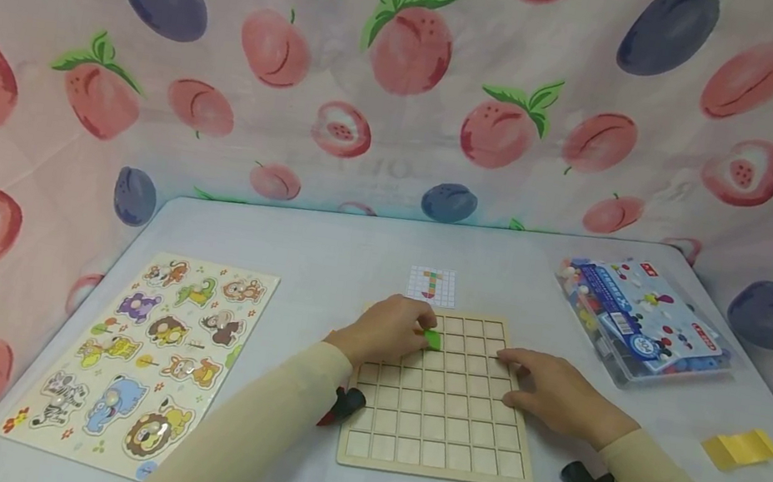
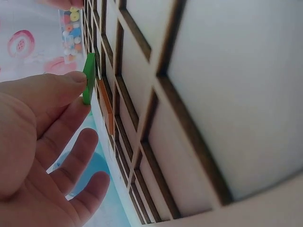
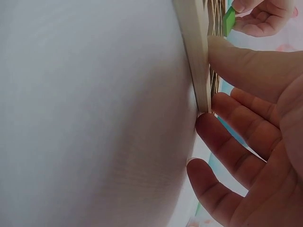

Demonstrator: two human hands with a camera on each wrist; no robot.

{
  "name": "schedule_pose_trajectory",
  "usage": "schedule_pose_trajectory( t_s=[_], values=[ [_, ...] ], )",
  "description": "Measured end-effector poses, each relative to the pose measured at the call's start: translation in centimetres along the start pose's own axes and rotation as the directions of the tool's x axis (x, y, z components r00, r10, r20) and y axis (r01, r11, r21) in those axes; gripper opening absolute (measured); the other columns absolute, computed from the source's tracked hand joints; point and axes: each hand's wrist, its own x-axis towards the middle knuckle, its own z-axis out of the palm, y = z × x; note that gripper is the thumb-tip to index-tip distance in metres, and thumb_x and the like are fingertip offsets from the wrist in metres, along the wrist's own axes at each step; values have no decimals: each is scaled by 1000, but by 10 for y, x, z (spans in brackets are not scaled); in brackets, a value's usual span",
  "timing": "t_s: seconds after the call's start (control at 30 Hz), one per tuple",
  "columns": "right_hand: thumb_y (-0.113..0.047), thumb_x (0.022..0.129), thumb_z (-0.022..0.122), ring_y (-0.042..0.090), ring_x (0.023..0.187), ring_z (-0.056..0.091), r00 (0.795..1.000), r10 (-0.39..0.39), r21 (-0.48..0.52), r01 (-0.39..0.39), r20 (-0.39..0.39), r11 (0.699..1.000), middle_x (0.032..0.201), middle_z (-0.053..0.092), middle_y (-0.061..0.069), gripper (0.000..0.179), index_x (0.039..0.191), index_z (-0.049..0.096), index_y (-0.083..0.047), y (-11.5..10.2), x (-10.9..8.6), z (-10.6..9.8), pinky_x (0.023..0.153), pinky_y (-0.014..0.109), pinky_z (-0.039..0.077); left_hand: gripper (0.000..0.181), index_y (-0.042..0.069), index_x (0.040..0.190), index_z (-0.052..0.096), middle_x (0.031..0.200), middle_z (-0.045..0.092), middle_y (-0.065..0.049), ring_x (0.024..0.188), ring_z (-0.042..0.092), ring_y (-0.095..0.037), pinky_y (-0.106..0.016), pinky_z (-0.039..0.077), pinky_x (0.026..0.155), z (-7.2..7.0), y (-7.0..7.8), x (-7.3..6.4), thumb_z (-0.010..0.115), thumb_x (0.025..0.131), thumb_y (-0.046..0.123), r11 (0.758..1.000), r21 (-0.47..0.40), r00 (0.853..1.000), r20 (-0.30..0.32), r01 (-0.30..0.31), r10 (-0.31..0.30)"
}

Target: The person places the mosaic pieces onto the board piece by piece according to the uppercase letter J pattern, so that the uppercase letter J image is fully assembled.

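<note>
1. Fingers and thumb of your left hand (image 1: 383,331) are clamped on a thin green tile (image 2: 89,78); one fingertip and the thumb pinch it, while the other fingers spread loosely, clear of it.
2. That green tile stands tilted over the upper part of the wooden grid board (image 1: 437,405); you cannot tell from these views whether its lower edge touches the board.
3. An orange tile (image 2: 106,106) sits on the board just beside the green one, as your left wrist view shows; from the head view your left hand hides it.
4. Your right hand (image 1: 563,395) rests at the board's right edge, its fingers relaxed and apart from the thumb. Your thumb and fingertips touch the rim.
5. Just beyond the board's far edge, you have a small pattern card (image 1: 432,286) lying on the white table (image 1: 300,261), printed with coloured squares on a grid.
6. Well to your left lies an animal puzzle board (image 1: 203,269), with a lion, a zebra and other animal pieces on it.
7. Toward the far right corner you have a clear plastic box (image 1: 647,320) of colourful pieces, with a blue and white printed top. A creased yellow paper (image 1: 740,450) lies nearer you, by the table's right edge.
</note>
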Motion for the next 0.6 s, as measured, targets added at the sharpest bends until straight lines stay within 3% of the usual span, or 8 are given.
schedule_pose_trajectory(
  t_s=[0.6],
  values=[
    [-21, 90, 76, 34, 115, 58, 1000, 12, -4, -12, 12, 1000, 127, 62, 16, 60, 141, 52, -2, 0, 1, -1, 100, 57, 43, 24, 13, 117, 70, 112, 68, 3, 107, 57, -15, -31, 48, 92, 3, 1, 5, 68, 94, 19, 999, 34, 999, 9, -31, 30]
  ],
)
